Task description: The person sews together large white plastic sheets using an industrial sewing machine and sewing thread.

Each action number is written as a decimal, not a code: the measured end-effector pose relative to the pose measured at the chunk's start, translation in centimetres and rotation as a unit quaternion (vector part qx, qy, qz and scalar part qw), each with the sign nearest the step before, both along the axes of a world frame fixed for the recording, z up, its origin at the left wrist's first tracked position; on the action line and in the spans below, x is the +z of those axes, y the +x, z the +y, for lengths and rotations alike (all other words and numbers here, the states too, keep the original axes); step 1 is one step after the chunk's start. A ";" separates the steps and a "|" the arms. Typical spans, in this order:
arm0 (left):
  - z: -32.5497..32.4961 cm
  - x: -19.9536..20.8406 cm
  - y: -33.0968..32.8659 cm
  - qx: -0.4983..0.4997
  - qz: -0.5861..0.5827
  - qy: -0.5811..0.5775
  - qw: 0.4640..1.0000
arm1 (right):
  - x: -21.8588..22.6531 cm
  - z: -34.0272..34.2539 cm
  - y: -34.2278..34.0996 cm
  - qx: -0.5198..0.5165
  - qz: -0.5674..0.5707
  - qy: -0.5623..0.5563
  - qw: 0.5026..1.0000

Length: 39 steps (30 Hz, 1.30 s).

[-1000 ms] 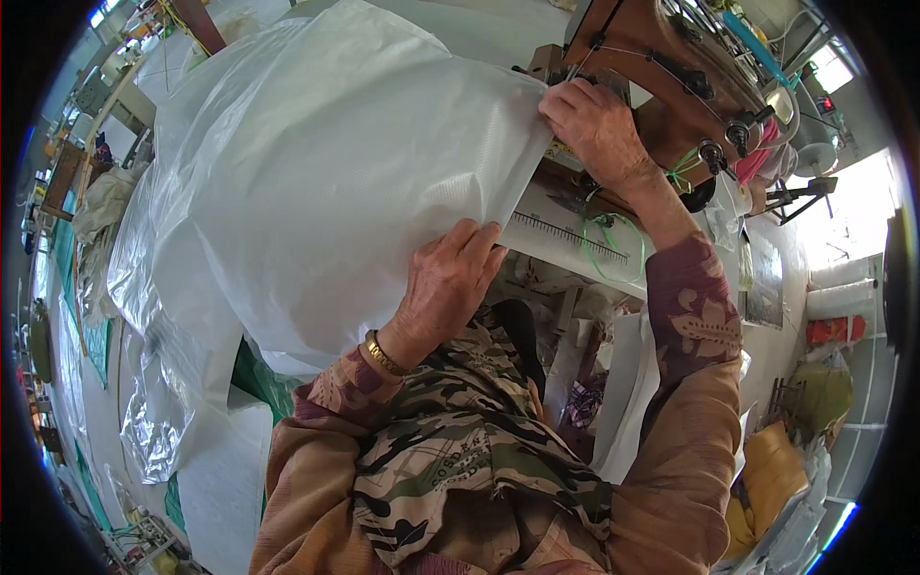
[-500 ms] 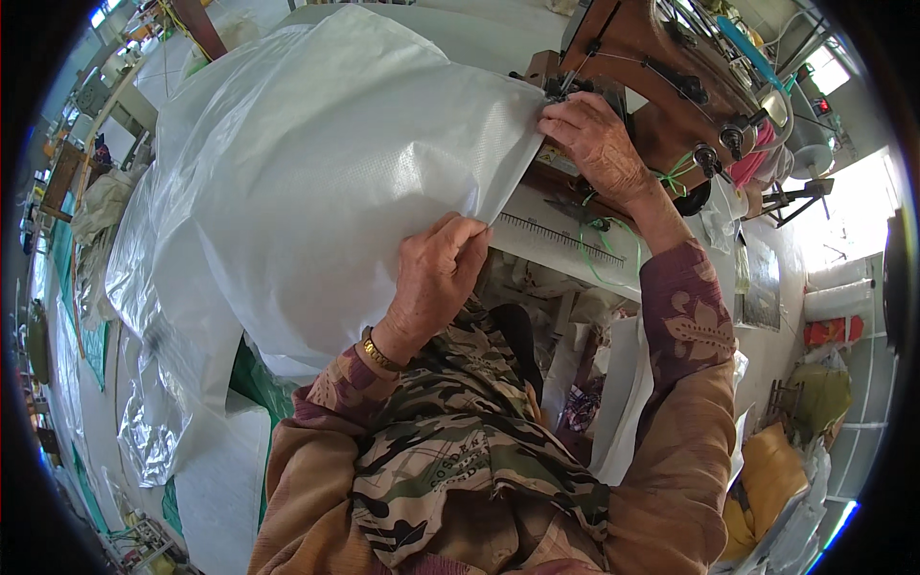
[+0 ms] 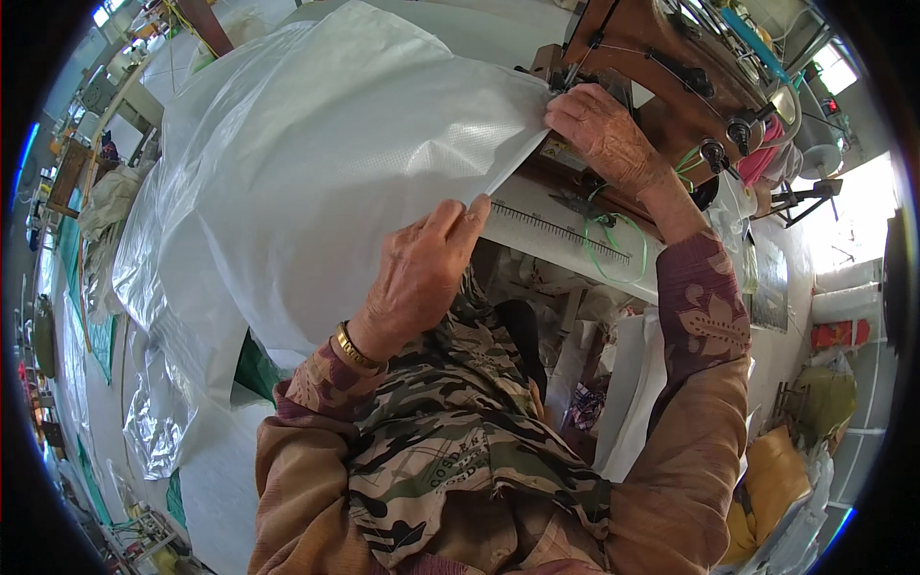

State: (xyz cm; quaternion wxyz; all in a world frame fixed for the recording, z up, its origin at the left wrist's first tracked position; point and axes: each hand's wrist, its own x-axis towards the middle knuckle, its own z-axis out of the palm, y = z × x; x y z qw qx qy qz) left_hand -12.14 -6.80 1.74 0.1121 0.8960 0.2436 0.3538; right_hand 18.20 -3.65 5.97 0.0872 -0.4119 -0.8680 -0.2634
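Note:
A large white woven plastic sheet [image 3: 316,182], shiny and creased, spreads over the left and middle of the bench. Its folded right edge runs up to the needle area of a brown sewing machine [image 3: 628,48]. My left hand [image 3: 422,264], with a gold watch on its wrist, pinches that edge at the near end between thumb and fingers. Close to the needle, my right hand [image 3: 604,134] is closed on the far end of the same edge. Its fingertips partly hide the stitching spot.
A ruler strip [image 3: 561,235] is marked along the bench's front edge. Loose green string [image 3: 613,251] hangs by the machine. White cloth pieces [image 3: 628,393] lie below the bench. Yellow and clear bags [image 3: 776,479] stand on the floor at right.
My left hand has shifted slightly up and left along the sheet's edge, its fingers straighter. The stretch of edge between my hands looks tauter. My right hand stays near the needle.

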 end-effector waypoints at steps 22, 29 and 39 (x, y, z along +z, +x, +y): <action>1.5 -0.8 3.0 -0.118 -0.080 -0.287 0.947 | 1.8 1.5 -2.3 -0.041 -0.123 -0.072 0.989; 1.0 -4.6 3.3 -0.109 -0.113 -0.236 0.959 | -1.7 0.8 -3.7 -0.094 -0.010 0.095 0.991; 1.2 -7.3 3.5 -0.116 -0.171 -0.220 0.953 | -5.8 -1.0 -4.1 -0.210 0.321 0.150 0.911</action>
